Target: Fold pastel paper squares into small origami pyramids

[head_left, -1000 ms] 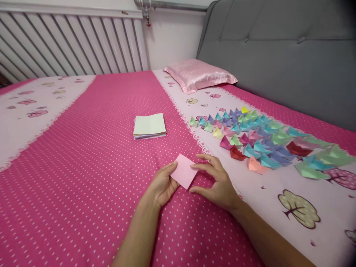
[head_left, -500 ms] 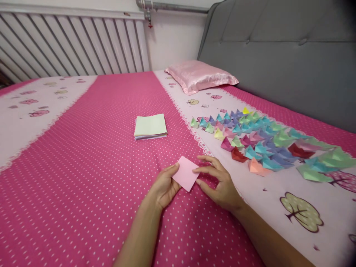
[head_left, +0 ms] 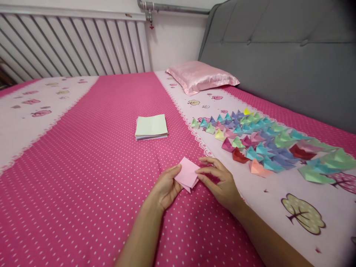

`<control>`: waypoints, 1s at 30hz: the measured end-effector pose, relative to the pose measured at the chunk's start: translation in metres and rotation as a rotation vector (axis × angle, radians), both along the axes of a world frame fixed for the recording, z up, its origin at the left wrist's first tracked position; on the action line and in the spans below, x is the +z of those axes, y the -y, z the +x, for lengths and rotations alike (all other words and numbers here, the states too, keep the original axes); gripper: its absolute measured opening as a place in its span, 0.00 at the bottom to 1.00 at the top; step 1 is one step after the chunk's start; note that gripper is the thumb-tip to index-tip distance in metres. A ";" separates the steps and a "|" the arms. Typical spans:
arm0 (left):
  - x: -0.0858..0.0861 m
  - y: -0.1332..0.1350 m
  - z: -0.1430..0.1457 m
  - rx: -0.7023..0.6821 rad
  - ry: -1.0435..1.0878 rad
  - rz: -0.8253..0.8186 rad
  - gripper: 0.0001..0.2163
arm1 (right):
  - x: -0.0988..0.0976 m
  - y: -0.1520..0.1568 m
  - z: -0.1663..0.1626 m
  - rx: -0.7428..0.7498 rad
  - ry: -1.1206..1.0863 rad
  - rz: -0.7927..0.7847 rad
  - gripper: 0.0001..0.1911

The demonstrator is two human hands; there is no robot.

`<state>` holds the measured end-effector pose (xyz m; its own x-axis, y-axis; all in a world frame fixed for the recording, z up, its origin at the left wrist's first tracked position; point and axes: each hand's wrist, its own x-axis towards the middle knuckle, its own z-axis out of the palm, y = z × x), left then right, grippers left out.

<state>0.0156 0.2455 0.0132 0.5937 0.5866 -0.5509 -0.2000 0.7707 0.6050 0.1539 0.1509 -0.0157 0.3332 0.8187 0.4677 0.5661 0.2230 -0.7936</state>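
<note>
A small folded piece of pink paper [head_left: 187,172] is held between my hands, just above the bed. My left hand [head_left: 167,186] grips its left corner, with the thumb on top and the fingers underneath. My right hand [head_left: 218,181] pinches the right corner between thumb and index finger, its other fingers raised. The paper's layers are parted along the lower right edge, where a flap stands a little off the layer below. The undersides of both hands are hidden.
Ahead lies a stack of paper sheets [head_left: 151,125], pale green on top. To the right, several rows of coloured folded paper boats [head_left: 257,167] stand on the bedspread [head_left: 97,178]. Farther back are a pink pillow [head_left: 203,76], a grey headboard [head_left: 278,63] and a white radiator [head_left: 75,46].
The paper's front layer has lifted apart from the layer behind it at the lower right. My right thumb has closed in toward the index finger at that corner.
</note>
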 end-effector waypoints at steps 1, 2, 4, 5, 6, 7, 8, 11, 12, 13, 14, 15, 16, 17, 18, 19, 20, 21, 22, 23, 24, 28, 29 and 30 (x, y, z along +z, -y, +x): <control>0.000 0.000 0.000 -0.001 0.001 0.001 0.14 | 0.000 0.000 0.000 0.005 -0.001 -0.002 0.07; 0.000 0.000 0.000 -0.001 0.002 0.000 0.14 | 0.000 0.000 0.000 0.012 0.000 -0.006 0.08; 0.000 0.001 0.001 -0.002 0.008 -0.005 0.14 | 0.000 0.000 0.000 0.027 0.008 -0.014 0.09; 0.000 0.002 0.001 -0.005 0.011 -0.010 0.14 | 0.000 0.000 -0.001 0.031 0.012 -0.017 0.10; 0.000 0.003 0.001 -0.011 0.014 -0.015 0.14 | 0.000 0.000 -0.001 0.032 0.013 -0.021 0.10; 0.000 0.004 0.002 -0.019 0.015 -0.018 0.13 | -0.001 0.000 -0.001 0.030 0.011 -0.025 0.10; 0.000 0.005 0.002 -0.027 0.016 -0.020 0.13 | -0.001 -0.001 -0.001 0.025 0.006 -0.031 0.10; 0.001 0.006 0.003 -0.044 0.019 -0.022 0.11 | -0.002 -0.002 -0.001 0.005 -0.023 -0.050 0.09; 0.001 0.007 0.003 -0.046 0.025 -0.022 0.11 | -0.002 -0.002 -0.001 0.000 -0.033 -0.055 0.09; 0.001 0.007 0.004 -0.045 0.030 -0.024 0.10 | -0.002 -0.002 -0.001 -0.001 -0.041 -0.059 0.09; 0.001 0.007 0.004 -0.043 0.034 -0.026 0.10 | -0.002 -0.002 -0.001 0.003 -0.046 -0.062 0.09; 0.000 0.006 0.004 -0.039 0.034 -0.029 0.10 | -0.001 -0.002 -0.001 0.013 -0.047 -0.067 0.09; 0.000 0.006 0.004 -0.032 0.031 -0.033 0.10 | 0.000 -0.001 -0.001 0.024 -0.045 -0.071 0.10; 0.000 0.006 0.004 -0.024 0.025 -0.038 0.10 | 0.001 -0.001 -0.001 0.038 -0.039 -0.076 0.11; 0.000 0.005 0.004 -0.016 0.019 -0.044 0.11 | 0.002 0.000 -0.001 0.053 -0.032 -0.080 0.12; 0.000 0.005 0.004 -0.010 0.015 -0.050 0.11 | 0.003 0.001 -0.001 0.067 -0.026 -0.084 0.12; 0.000 0.005 0.004 -0.005 0.016 -0.054 0.12 | 0.004 0.002 -0.001 0.080 -0.019 -0.088 0.12; 0.000 0.004 0.004 -0.003 0.020 -0.058 0.13 | 0.005 0.003 -0.001 0.095 -0.012 -0.091 0.13; 0.000 0.004 0.004 -0.002 0.027 -0.059 0.13 | 0.006 0.003 -0.001 0.114 -0.005 -0.092 0.13; 0.001 0.004 0.004 -0.001 0.035 -0.058 0.14 | 0.007 0.004 -0.001 0.136 0.003 -0.089 0.14; 0.001 0.004 0.004 -0.001 0.043 -0.058 0.14 | 0.008 0.005 -0.001 0.156 0.012 -0.084 0.15; 0.001 0.004 0.004 0.013 0.060 -0.069 0.15 | 0.008 0.005 -0.003 0.190 0.058 -0.078 0.19; 0.001 0.004 0.004 0.015 0.061 -0.075 0.15 | 0.007 0.004 -0.003 0.184 0.075 -0.080 0.21; 0.000 0.004 0.004 0.017 0.062 -0.082 0.15 | 0.007 0.004 -0.004 0.178 0.092 -0.082 0.23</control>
